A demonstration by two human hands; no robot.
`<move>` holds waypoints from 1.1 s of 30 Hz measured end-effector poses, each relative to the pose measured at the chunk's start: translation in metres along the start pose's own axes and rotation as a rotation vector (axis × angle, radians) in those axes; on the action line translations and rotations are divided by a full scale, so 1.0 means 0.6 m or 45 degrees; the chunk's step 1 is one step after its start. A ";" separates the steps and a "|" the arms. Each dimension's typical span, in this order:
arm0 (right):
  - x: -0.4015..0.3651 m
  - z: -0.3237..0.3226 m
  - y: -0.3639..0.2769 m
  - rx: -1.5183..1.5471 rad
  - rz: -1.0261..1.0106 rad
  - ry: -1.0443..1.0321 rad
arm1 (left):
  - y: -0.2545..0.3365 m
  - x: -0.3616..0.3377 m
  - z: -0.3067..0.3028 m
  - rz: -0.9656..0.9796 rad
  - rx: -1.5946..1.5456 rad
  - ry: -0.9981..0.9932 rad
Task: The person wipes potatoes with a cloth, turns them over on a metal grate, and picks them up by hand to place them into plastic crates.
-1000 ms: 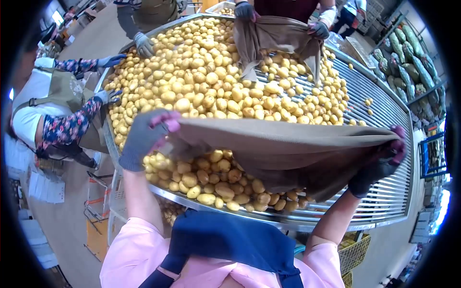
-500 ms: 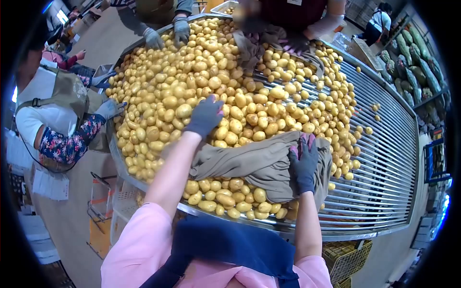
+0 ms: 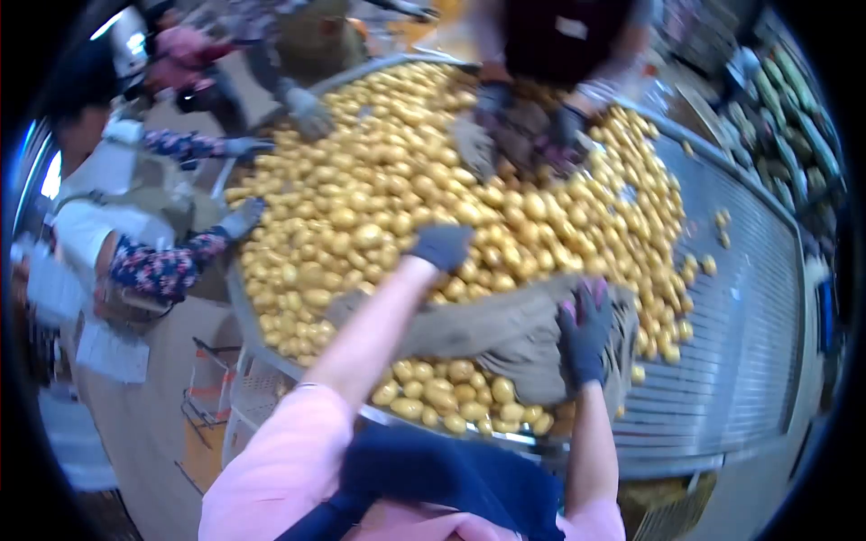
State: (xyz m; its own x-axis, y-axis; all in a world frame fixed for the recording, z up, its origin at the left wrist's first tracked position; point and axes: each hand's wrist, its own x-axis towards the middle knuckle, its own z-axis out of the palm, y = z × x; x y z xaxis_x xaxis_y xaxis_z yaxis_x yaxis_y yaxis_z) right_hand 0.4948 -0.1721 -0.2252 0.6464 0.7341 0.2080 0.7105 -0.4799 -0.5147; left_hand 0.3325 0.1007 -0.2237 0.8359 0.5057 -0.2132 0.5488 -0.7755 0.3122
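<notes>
A wide heap of yellow potatoes [image 3: 361, 212] covers most of a slatted metal sorting table [image 3: 740, 361]. My left hand [image 3: 442, 245], in a dark grey glove, rests on the potatoes near the middle; its fingers are blurred and bent out of sight. A crumpled grey-brown cloth [image 3: 478, 325] lies over the near potatoes, running beneath my left forearm. On the cloth's right end lies my right hand [image 3: 585, 334], gloved with purple fingertips, its fingers spread.
Across the table a co-worker's gloved hands [image 3: 564, 135] work at another dark cloth [image 3: 519, 131]. Co-workers stand at the left, one with a glove [image 3: 244, 216] at the heap's edge. Long green vegetables [image 3: 794, 117] fill a rack at far right. A yellow crate [image 3: 672, 509] sits below the table.
The whole view has shifted and blurred. My left hand has moved right over the potatoes, while my right hand stays on the cloth. The far-left co-worker has lifted one hand off the heap.
</notes>
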 end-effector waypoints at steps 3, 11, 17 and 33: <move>-0.001 0.018 0.014 0.154 -0.094 0.049 | 0.016 0.048 0.077 -0.130 0.037 0.302; 0.004 0.018 0.011 0.418 0.048 -0.038 | 0.032 -0.042 -0.017 -0.154 -0.800 0.281; -0.001 -0.004 -0.032 0.665 0.159 -0.008 | -0.060 -0.314 0.004 -0.229 -1.749 1.084; 0.001 0.018 0.030 0.150 0.008 0.144 | -0.092 -0.472 0.077 -0.472 -0.476 1.198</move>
State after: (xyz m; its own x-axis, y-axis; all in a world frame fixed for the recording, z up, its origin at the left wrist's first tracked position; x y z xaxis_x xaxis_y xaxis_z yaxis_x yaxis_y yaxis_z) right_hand 0.5052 -0.1750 -0.2434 0.6829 0.6690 0.2933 0.6729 -0.4198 -0.6091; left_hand 0.0651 -0.0172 -0.2232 0.1998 0.8967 0.3950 0.6032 -0.4302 0.6716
